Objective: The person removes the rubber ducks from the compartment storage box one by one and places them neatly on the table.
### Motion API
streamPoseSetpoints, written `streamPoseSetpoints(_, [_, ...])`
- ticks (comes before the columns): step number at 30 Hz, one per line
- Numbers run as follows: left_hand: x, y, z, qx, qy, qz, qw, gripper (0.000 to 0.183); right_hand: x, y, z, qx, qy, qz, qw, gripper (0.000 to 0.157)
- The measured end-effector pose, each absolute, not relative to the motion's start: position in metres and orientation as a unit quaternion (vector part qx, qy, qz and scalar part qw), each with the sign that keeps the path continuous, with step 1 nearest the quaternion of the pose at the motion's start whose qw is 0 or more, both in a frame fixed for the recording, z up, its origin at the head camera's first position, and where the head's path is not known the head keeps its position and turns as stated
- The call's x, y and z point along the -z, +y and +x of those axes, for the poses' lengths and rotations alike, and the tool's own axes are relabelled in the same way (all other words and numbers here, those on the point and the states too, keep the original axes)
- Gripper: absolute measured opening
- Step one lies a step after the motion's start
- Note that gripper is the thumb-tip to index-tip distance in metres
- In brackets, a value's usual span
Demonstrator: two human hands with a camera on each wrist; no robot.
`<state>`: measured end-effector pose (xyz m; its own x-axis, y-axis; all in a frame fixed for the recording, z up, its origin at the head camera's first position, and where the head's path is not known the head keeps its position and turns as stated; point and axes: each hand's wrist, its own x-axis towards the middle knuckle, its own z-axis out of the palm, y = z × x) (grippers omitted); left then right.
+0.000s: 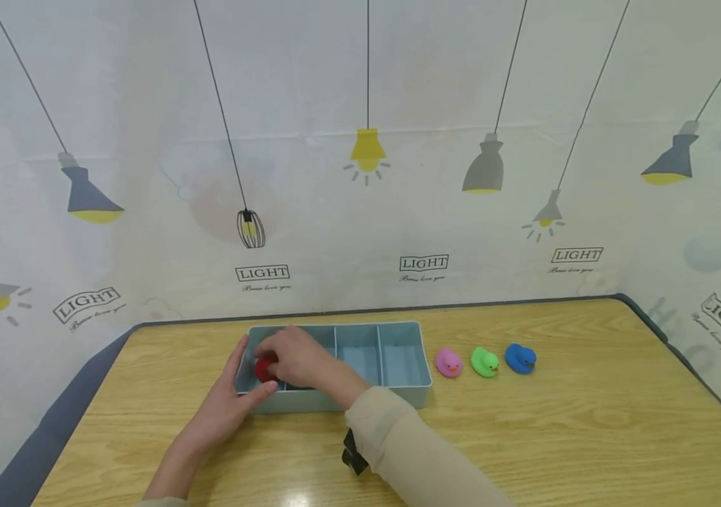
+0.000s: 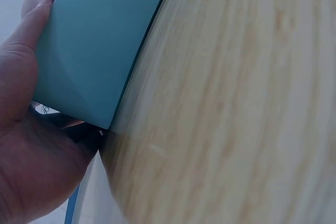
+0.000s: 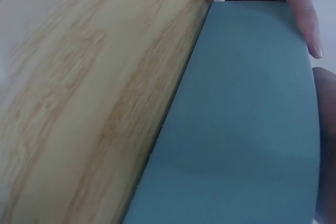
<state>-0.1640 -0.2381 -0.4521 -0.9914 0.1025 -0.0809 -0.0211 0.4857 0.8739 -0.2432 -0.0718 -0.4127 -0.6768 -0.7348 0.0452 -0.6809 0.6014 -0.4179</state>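
A long blue-grey box (image 1: 310, 402), split by dividers into several compartments, stands on the table. My left hand (image 1: 224, 405) grips its left end, with the thumb at the front rim and the fingers along the left side; the left wrist view shows the palm around the box's corner. My right hand (image 1: 300, 358) reaches down into the leftmost compartment, fingers curled on a red toy (image 1: 265, 369). Much of the red toy is hidden by the fingers. In the right wrist view the box's front wall (image 3: 236, 108) covers most of the right hand.
To the right of the box, a pink rubber duck (image 1: 448, 362), a green rubber duck (image 1: 484, 362) and a blue rubber duck (image 1: 520, 358) stand in a row. The wooden table (image 1: 588, 422) ends at a cloth backdrop (image 1: 335, 289) printed with lamps.
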Motion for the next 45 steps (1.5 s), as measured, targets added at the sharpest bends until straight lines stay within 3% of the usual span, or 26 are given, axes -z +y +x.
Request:
streamPoseSetpoints(8, [0.450, -0.236, -0.163, -0.510, 0.858, 0.020, 0.062, 0.102, 0.413, -0.066, -0.244, 0.236, 0.886, -0.397, 0.047, 0.025])
streamPoseSetpoints(17, [0.448, -0.235, -0.163, -0.506, 0.860, 0.018, 0.056, 0.101, 0.402, -0.052, -0.241, 0.310, 0.879, -0.362, 0.036, 0.030])
streamPoseSetpoints(25, [0.449, -0.236, -0.164, -0.502, 0.863, 0.014, 0.062, 0.103, 0.390, -0.027, -0.229, 0.353, 0.846, -0.398, -0.036, 0.029])
streamPoseSetpoints(35, [0.453, -0.233, -0.164, -0.501, 0.864, 0.012, 0.049, 0.102, 0.386, 0.033, -0.216, 0.410, 0.822, -0.373, -0.134, 0.031])
streamPoseSetpoints(45, [0.452, -0.235, -0.161, -0.498, 0.866, 0.012, 0.050, 0.103, 0.387, 0.101, -0.204, 0.399, 0.829, -0.359, -0.159, 0.035])
